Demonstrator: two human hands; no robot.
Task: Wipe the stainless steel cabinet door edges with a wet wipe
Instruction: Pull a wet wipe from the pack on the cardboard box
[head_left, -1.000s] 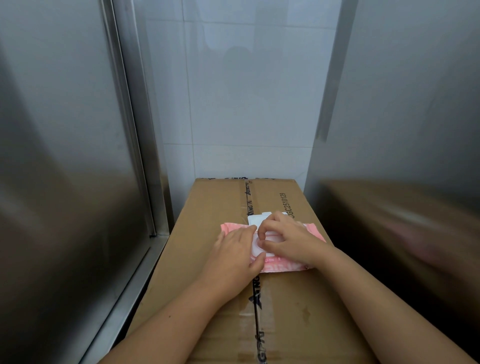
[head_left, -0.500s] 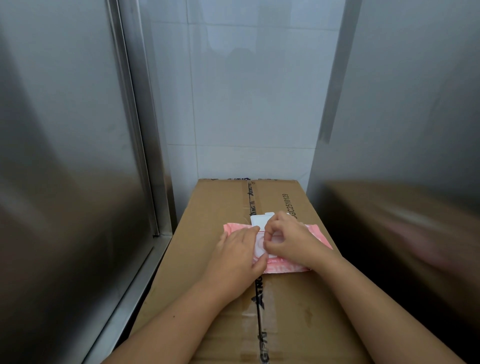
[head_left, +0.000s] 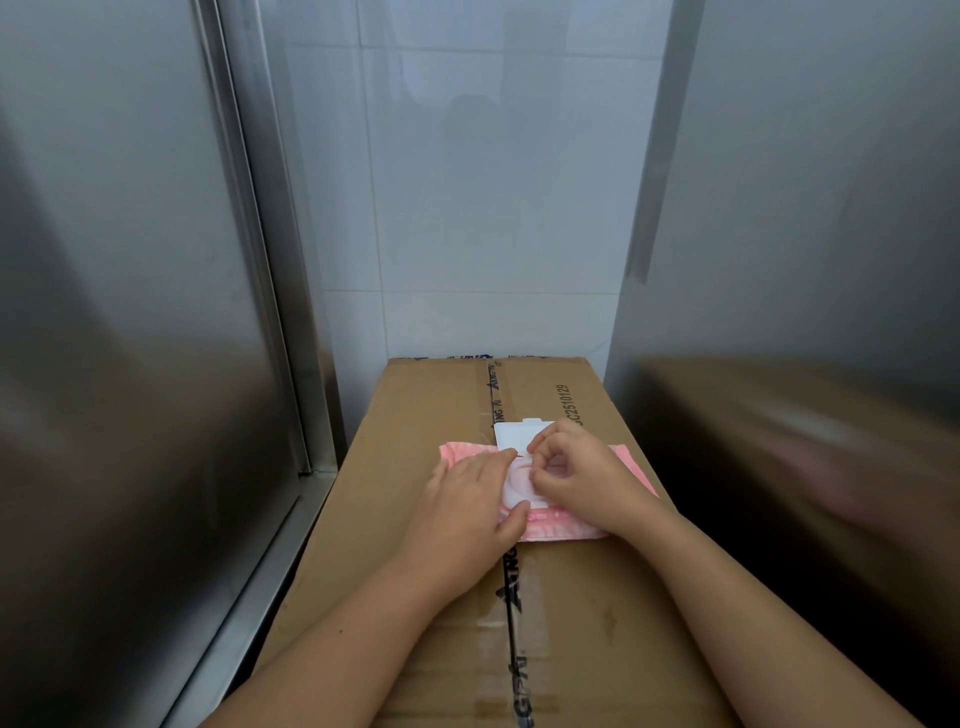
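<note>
A pink wet wipe pack (head_left: 631, 470) lies across the top of a taped cardboard box (head_left: 441, 395). Its white lid flap (head_left: 511, 434) is folded open toward the wall. My left hand (head_left: 467, 499) presses flat on the pack's left half, holding it down. My right hand (head_left: 576, 467) rests on the right half, thumb and forefinger pinched at the round opening in the middle; whether a wipe is between them I cannot tell. The stainless steel cabinet door (head_left: 119, 312) stands at the left, its vertical edge (head_left: 244, 208) running down to a bottom rail.
White tiled wall (head_left: 467, 208) behind the box. A second steel panel (head_left: 805, 208) closes in the right side and mirrors the box. A narrow dark gap runs between the box and the left cabinet's bottom rail (head_left: 270, 566).
My right hand's fingers have curled from resting flat into a pinch over the pack's opening. The lid flap shows more. My left hand has stayed on the pack.
</note>
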